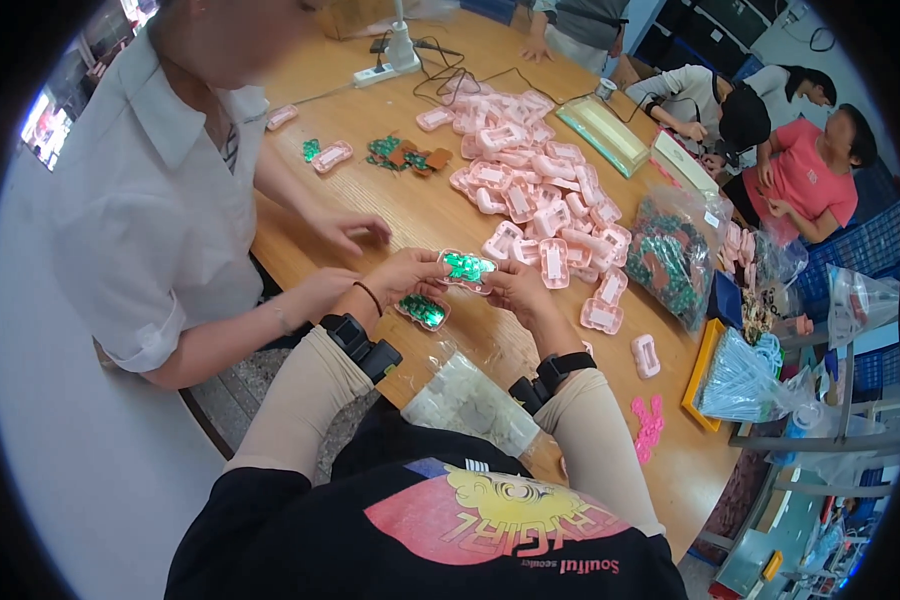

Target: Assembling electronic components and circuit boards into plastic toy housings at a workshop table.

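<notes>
Between my two hands, above the table's near part, is a pink plastic shell (467,270) with a green circuit board in it. My left hand (410,277) grips its left end, fingers closed. At the right end, my right hand (519,290) pinches it between thumb and fingers. Just below my left hand, a second shell with a green board (423,312) lies on the table. A clear plastic bag of whitish pieces (470,405) rests near the table's front edge, between my forearms. Beyond my hands spreads a big heap of pink shells (540,180).
Beside me on the left, a co-worker's hand (345,228) hovers near mine. A bag of green boards (665,255) stands right of the heap, with a yellow tray (703,385) of clear strips nearer. Loose green boards (405,155) and a power strip (385,72) lie farther back.
</notes>
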`<state>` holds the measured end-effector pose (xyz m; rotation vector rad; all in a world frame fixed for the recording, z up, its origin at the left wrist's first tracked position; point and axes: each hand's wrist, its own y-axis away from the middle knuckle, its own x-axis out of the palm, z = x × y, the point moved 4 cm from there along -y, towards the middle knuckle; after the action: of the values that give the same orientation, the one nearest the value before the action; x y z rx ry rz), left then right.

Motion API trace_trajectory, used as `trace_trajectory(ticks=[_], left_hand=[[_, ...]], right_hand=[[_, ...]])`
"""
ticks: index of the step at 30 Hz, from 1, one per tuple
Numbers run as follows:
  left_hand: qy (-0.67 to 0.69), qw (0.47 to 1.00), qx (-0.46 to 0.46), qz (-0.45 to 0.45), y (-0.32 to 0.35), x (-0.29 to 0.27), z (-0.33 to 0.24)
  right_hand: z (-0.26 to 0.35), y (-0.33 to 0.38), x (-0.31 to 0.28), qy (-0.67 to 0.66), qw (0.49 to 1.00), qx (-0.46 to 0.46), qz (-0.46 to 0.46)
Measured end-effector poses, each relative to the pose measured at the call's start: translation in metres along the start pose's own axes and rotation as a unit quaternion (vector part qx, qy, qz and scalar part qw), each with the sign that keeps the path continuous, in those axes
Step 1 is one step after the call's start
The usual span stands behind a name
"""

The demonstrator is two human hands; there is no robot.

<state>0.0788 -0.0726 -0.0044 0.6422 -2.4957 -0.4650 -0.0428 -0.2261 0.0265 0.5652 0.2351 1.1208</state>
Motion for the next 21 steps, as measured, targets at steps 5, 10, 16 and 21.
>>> trace_trajectory(ticks=[5, 10, 16, 21], left_hand=[[-0.036, 0.999, -0.014, 0.008, -0.003, 0.001, 0.004], [-0.048, 0.998, 0.022, -0.032, -0.001, 0.014, 0.007], [-0.112, 0.993, 0.004, -0.033, -0.002, 0.023, -0.005], [-0.188, 0.979, 0.028, -0.07, 0.003, 0.035, -0.023]], right_hand=[[-0.005, 0.001, -0.001, 0.007, 1.0, -0.011, -0.004], [-0.01, -0.001, -0.01, 0.018, 0.999, -0.027, -0.022], [-0.011, -0.002, -0.014, 0.005, 0.998, -0.061, -0.032], [0.0, 0.003, -0.013, 0.025, 0.997, -0.063, -0.029]])
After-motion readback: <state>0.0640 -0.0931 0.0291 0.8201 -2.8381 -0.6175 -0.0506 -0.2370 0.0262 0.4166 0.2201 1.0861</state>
